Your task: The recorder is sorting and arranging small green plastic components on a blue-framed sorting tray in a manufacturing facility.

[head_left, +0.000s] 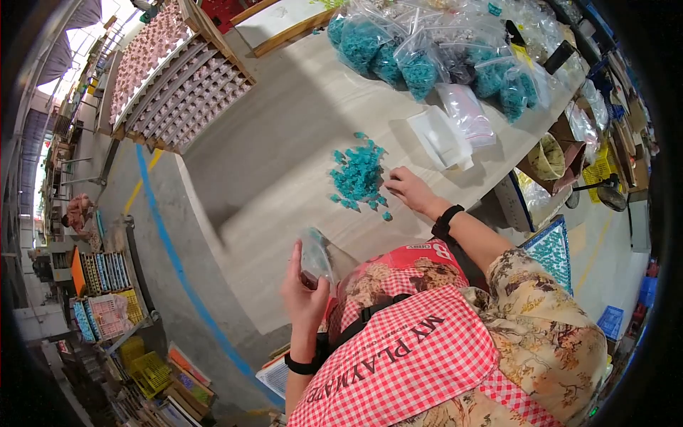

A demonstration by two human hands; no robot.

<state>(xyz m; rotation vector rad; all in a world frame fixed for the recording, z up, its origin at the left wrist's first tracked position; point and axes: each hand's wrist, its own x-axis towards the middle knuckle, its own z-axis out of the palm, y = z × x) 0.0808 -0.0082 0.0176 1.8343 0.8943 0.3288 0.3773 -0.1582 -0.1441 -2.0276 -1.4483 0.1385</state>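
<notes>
A loose pile of small teal pieces (358,173) lies on the pale tabletop, with a few strays around it. My right hand (411,191) is at the pile's right edge, fingertips pinched together; whatever is between them is too small to make out. Nearer my body, at the table's front edge, my left hand (304,288) holds a clear plastic bag (315,252) upright, its index finger stretched along the side. The bag's lower part and contents are not clear to see.
Several clear bags of teal pieces (416,71) crowd the far right of the table (277,142). A white paper tray (437,139) lies beside a flat packet (466,114). Wooden-framed racks of pink pieces (181,96) stand far left. An open carton (562,160) is at the right.
</notes>
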